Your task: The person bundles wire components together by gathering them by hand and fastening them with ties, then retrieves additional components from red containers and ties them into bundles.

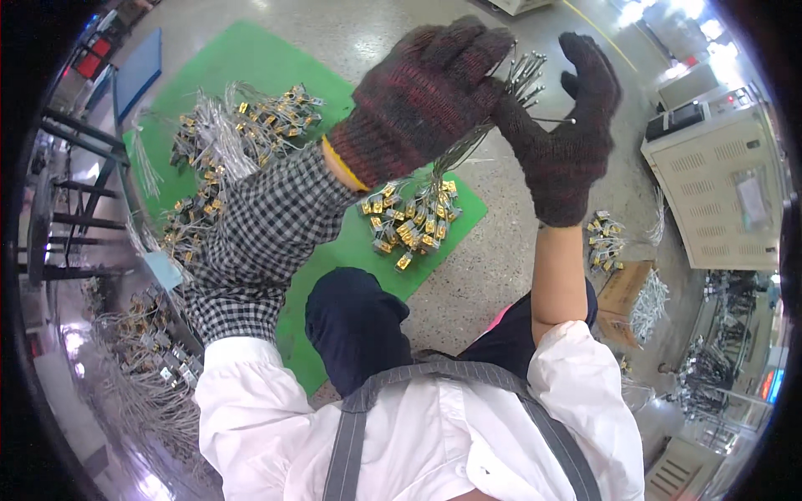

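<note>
While the left hand (428, 104), in a dark maroon knitted glove with a yellow-edged cuff, grasps a bundle of thin grey wires (464, 150) just below their metal tips (525, 77), the right hand (570, 154), in a matching glove, is spread, one wire tip crossing between its thumb and fingers. The bundle appears to run down to small yellow-and-silver boxy connectors (409, 224) over a flat green board (338, 250). Farther left on that board lies a tangled heap of similar wired connectors (230, 125).
</note>
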`<state>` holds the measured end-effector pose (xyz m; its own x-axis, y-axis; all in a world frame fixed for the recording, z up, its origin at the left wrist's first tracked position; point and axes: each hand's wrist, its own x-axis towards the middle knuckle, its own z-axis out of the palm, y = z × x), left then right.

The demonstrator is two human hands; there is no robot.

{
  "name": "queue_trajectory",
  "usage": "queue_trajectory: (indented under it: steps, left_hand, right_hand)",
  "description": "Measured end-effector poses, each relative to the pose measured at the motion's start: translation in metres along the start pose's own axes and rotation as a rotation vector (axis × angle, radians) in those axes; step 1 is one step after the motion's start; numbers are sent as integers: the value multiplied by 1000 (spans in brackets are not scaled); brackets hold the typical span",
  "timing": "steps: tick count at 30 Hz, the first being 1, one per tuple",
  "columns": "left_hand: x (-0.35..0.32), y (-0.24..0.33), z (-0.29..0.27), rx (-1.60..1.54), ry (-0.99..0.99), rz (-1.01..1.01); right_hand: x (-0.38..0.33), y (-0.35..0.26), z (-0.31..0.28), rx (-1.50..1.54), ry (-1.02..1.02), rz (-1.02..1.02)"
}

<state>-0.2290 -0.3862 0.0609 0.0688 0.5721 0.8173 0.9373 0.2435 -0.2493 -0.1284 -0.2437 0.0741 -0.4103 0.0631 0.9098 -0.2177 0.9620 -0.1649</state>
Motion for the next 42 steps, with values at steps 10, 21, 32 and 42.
queue_trajectory:
  steps: [10, 21, 32, 42]
  left_hand:
    - [-44, 27, 9, -1255, -103, -956]
    - [-24, 60, 6, -1213, 161, -1163]
    - [-9, 19, -19, -663, 156, -746]
    - [-29, 62, 63, -821, -642, -1076]
  right_hand:
    - [-18, 5, 20, 1228, -322, 551]
    - [-7, 10, 25, 1411, -345, 560]
    - [1, 11, 10, 1171, -473, 666]
    - [24, 5, 16, 1596, -368, 961]
